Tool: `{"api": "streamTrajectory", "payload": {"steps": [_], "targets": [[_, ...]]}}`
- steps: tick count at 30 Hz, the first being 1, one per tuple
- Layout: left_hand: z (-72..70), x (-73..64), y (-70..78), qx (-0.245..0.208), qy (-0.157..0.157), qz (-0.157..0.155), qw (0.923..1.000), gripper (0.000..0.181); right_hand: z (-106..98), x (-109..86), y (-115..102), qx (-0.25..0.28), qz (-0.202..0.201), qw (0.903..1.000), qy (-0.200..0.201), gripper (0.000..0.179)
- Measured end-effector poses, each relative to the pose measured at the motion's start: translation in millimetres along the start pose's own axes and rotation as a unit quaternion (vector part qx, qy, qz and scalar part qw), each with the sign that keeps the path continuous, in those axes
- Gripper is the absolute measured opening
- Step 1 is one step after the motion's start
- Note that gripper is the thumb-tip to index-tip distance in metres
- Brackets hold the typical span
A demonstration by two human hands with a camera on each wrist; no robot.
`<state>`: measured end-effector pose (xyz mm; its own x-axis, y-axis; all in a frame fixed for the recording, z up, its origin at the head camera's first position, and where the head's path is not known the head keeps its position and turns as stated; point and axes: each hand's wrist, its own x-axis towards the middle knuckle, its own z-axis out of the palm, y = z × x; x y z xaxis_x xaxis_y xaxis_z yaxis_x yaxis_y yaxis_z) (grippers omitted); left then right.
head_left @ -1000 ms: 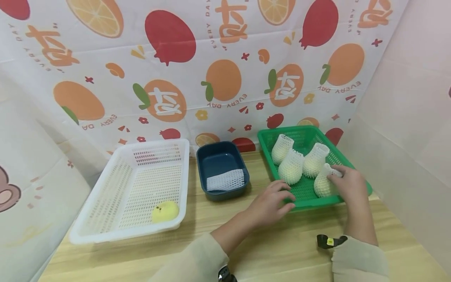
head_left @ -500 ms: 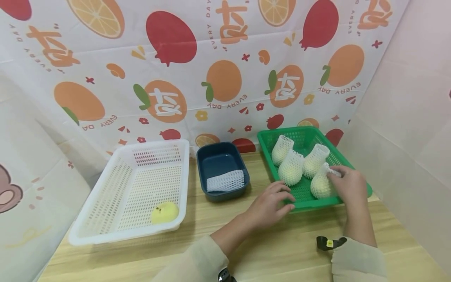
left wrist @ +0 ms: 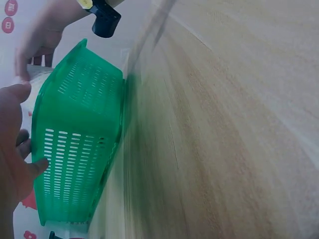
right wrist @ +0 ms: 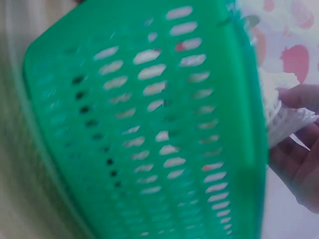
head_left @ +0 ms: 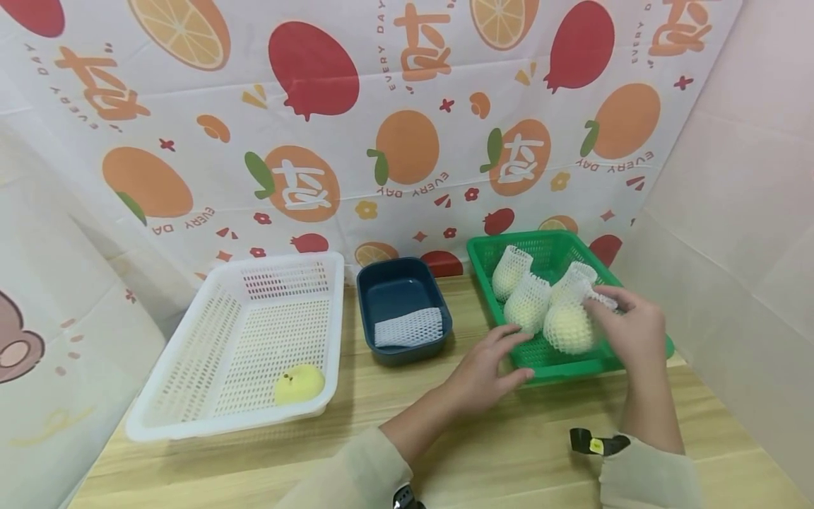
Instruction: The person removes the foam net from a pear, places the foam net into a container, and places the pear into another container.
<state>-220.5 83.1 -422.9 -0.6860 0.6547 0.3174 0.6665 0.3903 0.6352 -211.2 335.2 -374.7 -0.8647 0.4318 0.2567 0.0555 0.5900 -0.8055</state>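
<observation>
My right hand pinches the gathered top of a white foam net around a pale yellow fruit. That fruit is over the front part of the green basket. Several other netted fruits stand behind and left of it, such as one netted fruit near the left wall. In the right wrist view, thumb and fingers close on the white foam net above the basket's rim. My left hand is at the basket's front left corner, fingers loosely spread. The left wrist view has its thumb at the basket's outer wall.
To the left stands a white basket holding one bare yellow fruit. Between the baskets, a dark blue tub contains a flat white foam net. A fruit-print cloth hangs behind the wooden table.
The netted fruit in my right hand has moved left and appears nearer, now partly covering the netted fruit behind it. My left hand stays by the basket corner, its fingers slightly shifted.
</observation>
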Motion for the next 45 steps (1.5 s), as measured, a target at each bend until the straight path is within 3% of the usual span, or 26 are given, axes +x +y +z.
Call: {"api": "streamTrajectory", "payload": {"steps": [5, 8, 14, 17, 20, 24, 27, 31, 38, 45], "targets": [[-0.3, 1.2, 2.2, -0.053, 0.023, -0.019, 0.9981, 0.069, 1, -7.5, -15, 0.068, -0.013, 0.9973, 0.025, 0.042], [-0.6, 2.3, 5.2, -0.119, 0.041, -0.043, 0.9911, 0.079, 4, -12.7, -24, 0.134, -0.033, 0.9897, 0.038, 0.036], [-3.7, 2.3, 9.7, -0.258, 0.077, -0.089, 0.9589, 0.091, 15, -19.7, -39, 0.269, -0.031, 0.9625, 0.0, 0.029], [-7.3, 1.1, 9.8, -0.304, 0.092, -0.095, 0.9436, 0.09, 23, -22.4, -45, 0.295, -0.033, 0.9545, -0.023, 0.028], [-10.3, -0.8, 8.4, -0.347, 0.1, -0.097, 0.9275, 0.085, 30, -25.7, -50, 0.302, -0.042, 0.9517, -0.038, 0.027], [-12.7, -5.3, 5.2, -0.373, 0.109, -0.105, 0.9153, 0.08, 37, -30.2, -56, 0.282, -0.055, 0.9569, -0.043, 0.027], [-14.8, -10.1, 3.9, -0.379, 0.119, -0.109, 0.9111, 0.078, 42, -33.7, -58, 0.254, -0.066, 0.964, -0.043, 0.03], [-20.5, -19.0, 0.9, -0.382, 0.128, -0.109, 0.9086, 0.075, 47, -39.1, -62, 0.238, -0.084, 0.9661, -0.055, 0.034], [-37.1, -41.5, -10.6, -0.381, 0.128, -0.11, 0.9093, 0.078, 63, -47.8, -66, 0.252, -0.111, 0.9526, -0.13, 0.037], [-48.7, -66.5, -20.4, -0.382, 0.125, -0.144, 0.9041, 0.082, 82, -56.1, -67, 0.234, -0.128, 0.9414, -0.207, 0.046]]}}
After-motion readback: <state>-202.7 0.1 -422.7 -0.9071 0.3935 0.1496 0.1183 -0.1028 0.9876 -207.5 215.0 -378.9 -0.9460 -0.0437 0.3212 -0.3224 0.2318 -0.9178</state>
